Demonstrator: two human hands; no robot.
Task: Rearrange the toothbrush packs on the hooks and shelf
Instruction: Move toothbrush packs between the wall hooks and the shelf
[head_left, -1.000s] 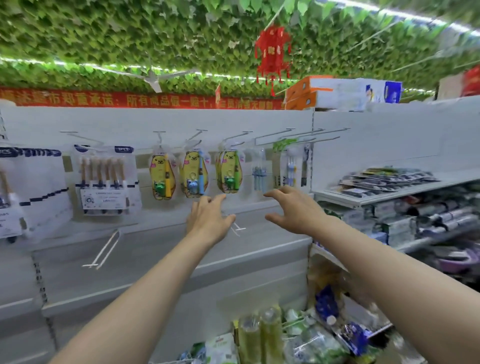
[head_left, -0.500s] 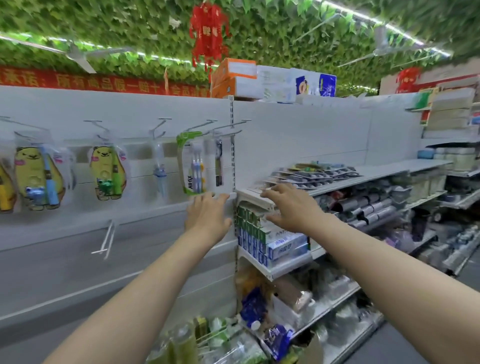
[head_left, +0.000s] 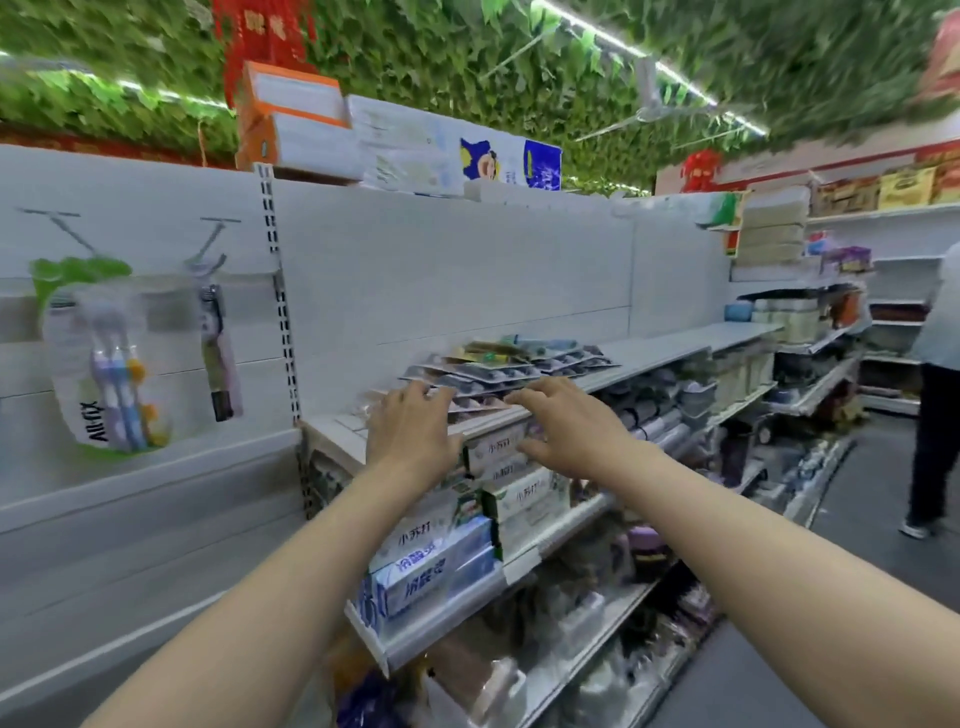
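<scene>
Our left hand (head_left: 410, 431) and right hand (head_left: 566, 421) hang side by side over the front lip of the shelf (head_left: 675, 353). Both are palm down with fingers spread and loose, and neither grips anything. The fingertips lie at the near edge of the toothbrush packs (head_left: 498, 366), but blur keeps us from saying whether they touch.

That heap is the task's thing here. It is made of flat blister packs fanned in a loose, overlapping pile, at 12 o'clock from our hands and running toward 1 o'clock along the shelf. We judge that the spread fingers suit the job. Slippery flat cards are easier to square up or lift as a bunch from two sides than to pinch singly.

At 9 o'clock in the view, well apart from the heap, a green-topped pack (head_left: 98, 358) and a slim dark pack (head_left: 218, 353) dangle from wire hooks (head_left: 211, 244) on the back panel. Hung from the top, they face the aisle. Toothpaste boxes (head_left: 431, 566) are stacked on the shelf below, at 6 o'clock from our hands. Cartons (head_left: 291, 119) sit on top of the panel at 11 o'clock, and another person (head_left: 935, 389) stands at 3 o'clock down the aisle.

We take the step in hand to be gathering packs from the pile. The risk is that the top ones slide off the lip.
</scene>
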